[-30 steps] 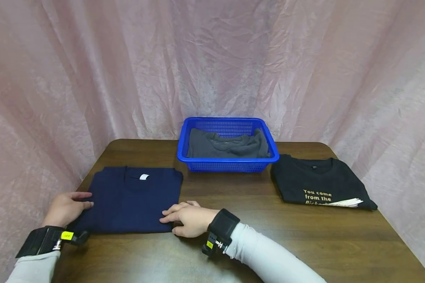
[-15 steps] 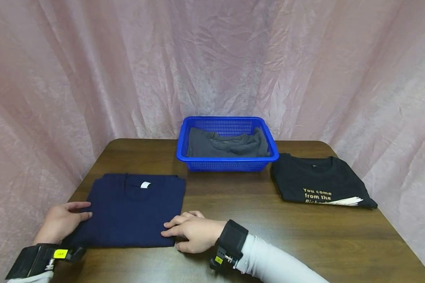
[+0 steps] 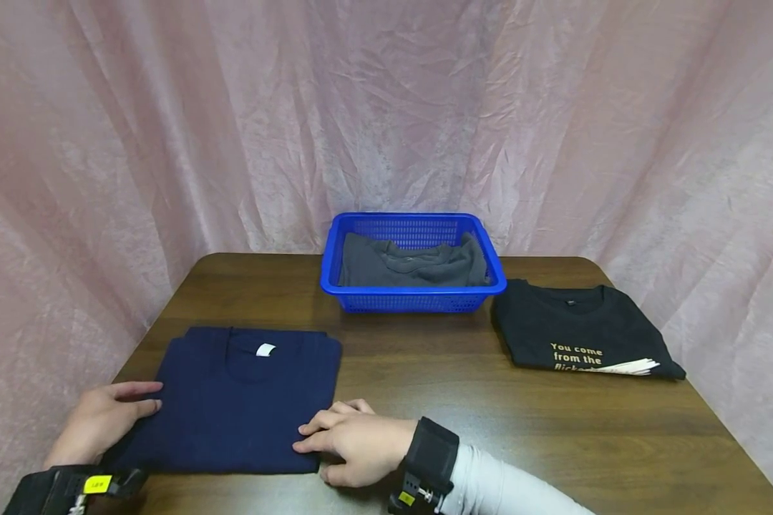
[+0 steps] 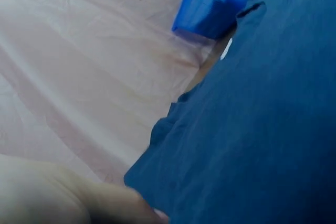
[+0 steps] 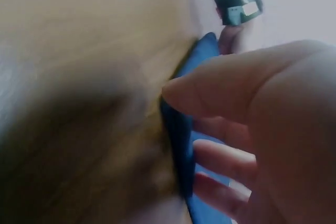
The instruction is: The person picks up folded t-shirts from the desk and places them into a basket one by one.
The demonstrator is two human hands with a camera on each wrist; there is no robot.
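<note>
A folded navy blue T-shirt (image 3: 245, 408) with a white neck label lies flat at the left of the table in the head view. At its left edge my left hand (image 3: 99, 418) rests, thumb and forefinger extended onto the cloth. My right hand (image 3: 361, 443) touches the near right corner, fingers spread over the top and thumb at the edge. In the right wrist view the thumb (image 5: 194, 90) sits by the shirt's rim, with the other fingers (image 5: 223, 158) on the cloth. The left wrist view shows the shirt (image 4: 252, 129) beside part of the left hand (image 4: 79, 198).
A blue plastic basket (image 3: 414, 291) stands at the table's back middle, with a folded dark grey shirt (image 3: 412, 268) inside. To its right lies a folded black T-shirt (image 3: 573, 329) with gold print. A pink curtain (image 3: 386, 107) hangs behind the brown table (image 3: 522, 443).
Both hands have slid the navy T-shirt along the table toward the person, and slightly right at its far edge. The basket and black T-shirt stay in place.
</note>
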